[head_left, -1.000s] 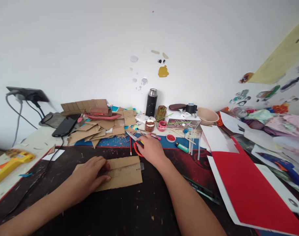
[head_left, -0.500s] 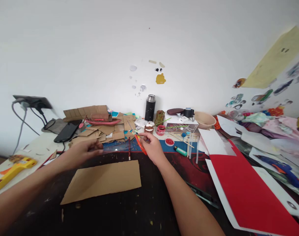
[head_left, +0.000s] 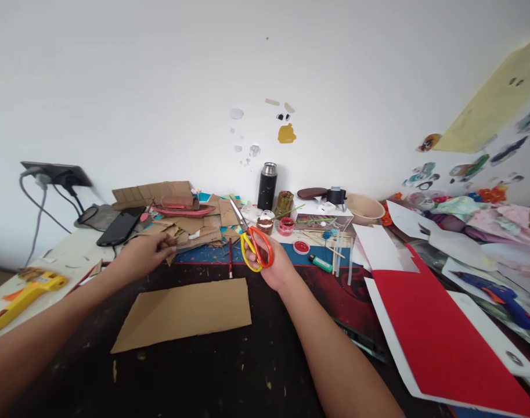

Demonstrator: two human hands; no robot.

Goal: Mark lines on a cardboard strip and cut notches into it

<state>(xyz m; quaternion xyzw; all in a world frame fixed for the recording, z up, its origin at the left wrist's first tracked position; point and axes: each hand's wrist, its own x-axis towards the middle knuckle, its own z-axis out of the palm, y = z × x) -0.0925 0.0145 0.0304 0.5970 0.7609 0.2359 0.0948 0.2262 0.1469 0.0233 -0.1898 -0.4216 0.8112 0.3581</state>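
Note:
In my right hand (head_left: 271, 261) are scissors (head_left: 256, 247) with one yellow and one red handle, blades pointing up and left. The fingers close around the handle loops. My left hand (head_left: 149, 252) hovers at the front of the cardboard scraps (head_left: 190, 229), its fingers loosely bent and slightly apart, with no held object showing. Just right of its fingertips lies a clear plastic strip (head_left: 199, 246). A flat cut piece of cardboard (head_left: 186, 313) rests on the black mat between my forearms. Behind it lies a dark red brush (head_left: 230, 258).
A black flask (head_left: 267, 187) stands by the wall, near paint jars (head_left: 286, 226) and a green lighter (head_left: 320, 264). Red paper (head_left: 439, 337) lies at right, a blue glue gun (head_left: 500, 296) beyond it. At left are a phone (head_left: 121, 226) and a yellow tool (head_left: 27, 299).
My right hand has turned the scissors so both handles face me and the blades rise. My left hand has moved left and up, and the clear strip sits farther back against the scraps.

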